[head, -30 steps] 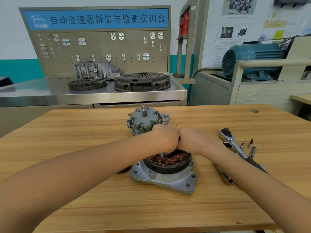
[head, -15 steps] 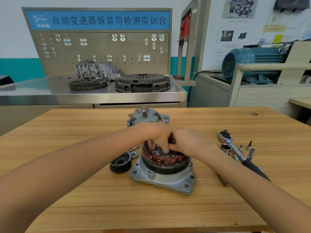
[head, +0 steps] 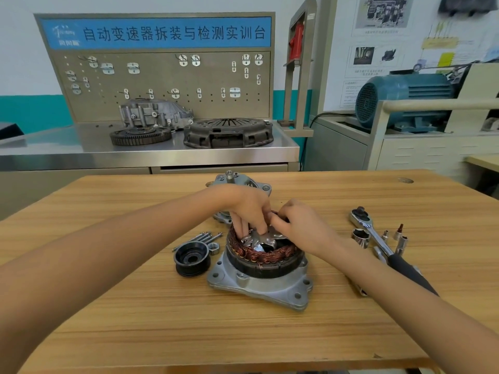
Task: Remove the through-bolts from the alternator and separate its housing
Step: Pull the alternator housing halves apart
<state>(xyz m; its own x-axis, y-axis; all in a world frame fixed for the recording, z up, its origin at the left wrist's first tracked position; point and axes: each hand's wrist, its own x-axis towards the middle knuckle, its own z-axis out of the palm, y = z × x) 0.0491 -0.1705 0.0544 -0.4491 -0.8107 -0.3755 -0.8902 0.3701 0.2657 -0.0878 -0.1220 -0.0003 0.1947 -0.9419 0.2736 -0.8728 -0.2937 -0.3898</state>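
Wide wooden tabletop [head: 135, 306] fills the view, and dead centre sits the rear housing half [head: 259, 286], flat on its flange with the ring of copper windings [head: 266, 255] facing up. Behind it at twelve o'clock, partly hidden by the wrists, stands the front housing half [head: 244, 183], apart from the first one, its threaded shaft pointing up. Both hands are down in the winding ring: the left hand [head: 249, 207] has its fingers curled down inside the ring at about eleven o'clock, grip pinching the shiny clawed rotor [head: 263, 238] that sits in the middle; the right hand [head: 299, 225] comes in from three o'clock, fingers bent onto the same rotor's top edge. At three o'clock from the housing lies the ratchet [head: 374, 236], chrome head away, black handle running under the right forearm, with a large socket [head: 360, 237] just beside it and smaller bits [head: 399, 236] on its far side. At nine o'clock, a black pulley [head: 192, 259] rests on the wood, a nut [head: 213, 248] touching its rim, and the long bolts [head: 201, 238] lie bundled just behind.
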